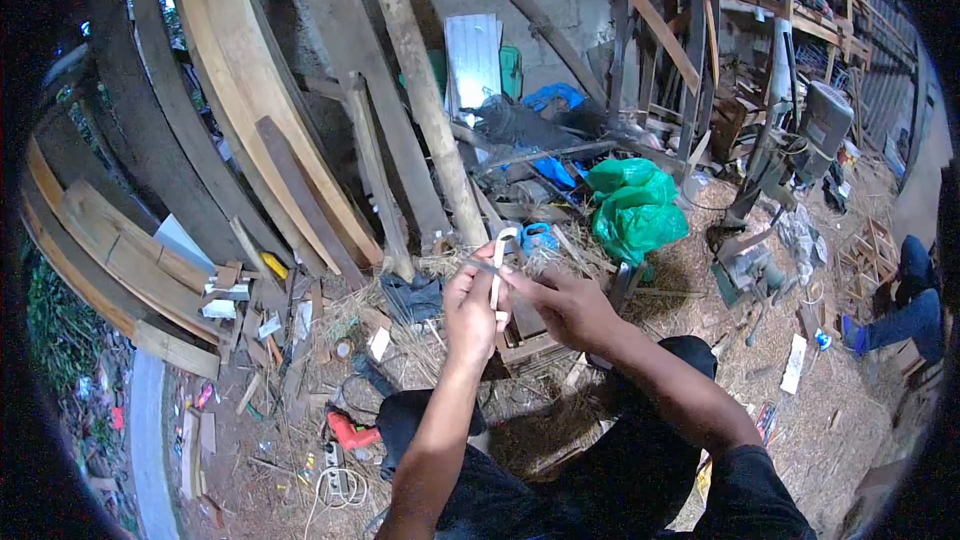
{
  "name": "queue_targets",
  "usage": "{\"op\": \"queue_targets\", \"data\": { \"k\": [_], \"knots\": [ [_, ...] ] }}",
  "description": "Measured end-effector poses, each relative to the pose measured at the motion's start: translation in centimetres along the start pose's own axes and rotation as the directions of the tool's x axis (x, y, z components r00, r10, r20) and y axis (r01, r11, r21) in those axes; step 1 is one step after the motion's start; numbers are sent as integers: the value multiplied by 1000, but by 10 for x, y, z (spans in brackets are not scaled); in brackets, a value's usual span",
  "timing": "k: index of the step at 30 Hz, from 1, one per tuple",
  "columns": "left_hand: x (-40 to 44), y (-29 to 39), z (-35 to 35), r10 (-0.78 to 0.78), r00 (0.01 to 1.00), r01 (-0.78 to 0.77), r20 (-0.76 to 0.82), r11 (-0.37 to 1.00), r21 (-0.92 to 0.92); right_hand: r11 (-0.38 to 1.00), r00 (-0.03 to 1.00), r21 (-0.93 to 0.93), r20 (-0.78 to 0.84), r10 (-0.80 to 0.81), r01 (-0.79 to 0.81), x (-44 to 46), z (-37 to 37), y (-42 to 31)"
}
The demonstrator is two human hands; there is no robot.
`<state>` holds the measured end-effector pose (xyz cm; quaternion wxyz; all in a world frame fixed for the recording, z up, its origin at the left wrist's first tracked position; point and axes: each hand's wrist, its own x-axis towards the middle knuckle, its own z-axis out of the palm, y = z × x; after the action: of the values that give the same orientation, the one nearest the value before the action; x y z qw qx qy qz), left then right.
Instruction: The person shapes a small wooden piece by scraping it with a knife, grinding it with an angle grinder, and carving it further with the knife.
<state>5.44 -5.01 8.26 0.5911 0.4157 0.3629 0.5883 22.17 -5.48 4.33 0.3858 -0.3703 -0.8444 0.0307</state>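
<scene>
My left hand (472, 308) is closed around a slim, pale wooden piece (498, 262) with a rounded, hooked top end, held upright in front of me. My right hand (568, 308) comes in from the right, its fingers pinched close against that piece. A thin grey strip (482, 266), perhaps a blade, crosses the wood between both hands and seems to run into the right fingers. Its handle, if any, is hidden. Below the hands, between my knees, part of a wooden frame (530, 348) shows.
A red power tool (352, 430) and a white power strip (338, 475) with a cable lie by my left knee. Long boards (230, 60) lean at left. A green plastic bag (640, 210) sits ahead. Another person's legs (905, 315) show at far right.
</scene>
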Motion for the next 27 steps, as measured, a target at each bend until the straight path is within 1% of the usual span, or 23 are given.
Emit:
{"op": "queue_targets", "data": {
  "k": [1, 4, 5, 8, 9, 12, 13, 16, 17, 20, 23, 26, 27],
  "knots": [
    [2, -5, -2, -8, 1000, 8, -24, 1000, 13, 1000, 1000, -11, 27, 15, -15, 1, 1, 2],
    [1, -11, -10, -55, 998, 53, -41, 997, -49, 998, 997, -59, 73, -19, 23, 2, 10, 16],
    [2, -15, -14, -31, 1000, 31, 6, 999, -24, 1000, 990, -14, 138, -2, 4, 1, 12, 20],
    [3, -27, -23, 5, 1000, -5, 18, 1000, -7, 999, 992, 41, 127, -19, 14, 4, 14, 20],
    [0, -25, -21, 19, 999, -20, 37, 1000, 12, 1000, 996, 12, 92, -18, 17, 7, 10, 13],
    [-1, -29, -23, -55, 998, 57, 35, 997, -53, 999, 995, -53, 97, 6, -1, 14, 5, 9],
    [0, -32, -23, -60, 997, 66, 50, 989, -132, 992, 991, -127, 135, 15, 3, 12, 7, 15],
    [-1, -35, -20, -51, 995, 62, 90, 991, -121, 983, 992, -177, 99, 72, -54, 15, 8, 22],
    [0, -38, -21, -51, 995, 63, 84, 986, -152, 987, 997, -157, 71, 39, -27, 16, 7, 22],
    [0, -37, -18, -84, 991, 109, 104, 960, -258, 999, 995, -6, 88, 47, -47, 13, 3, 25],
    [0, -20, -18, -112, 983, 157, 144, 923, -352, 988, 998, 142, 29, -61, 56, 13, 3, 15],
    [5, -19, -28, -112, 966, 210, 232, 866, -455, 984, 992, 178, 129, -13, -10, 6, 4, 5],
    [4, -20, -29, -101, 963, 219, 250, 834, -507, 992, 977, 114, 209, 37, -62, 5, 0, 3]
  ]
}}
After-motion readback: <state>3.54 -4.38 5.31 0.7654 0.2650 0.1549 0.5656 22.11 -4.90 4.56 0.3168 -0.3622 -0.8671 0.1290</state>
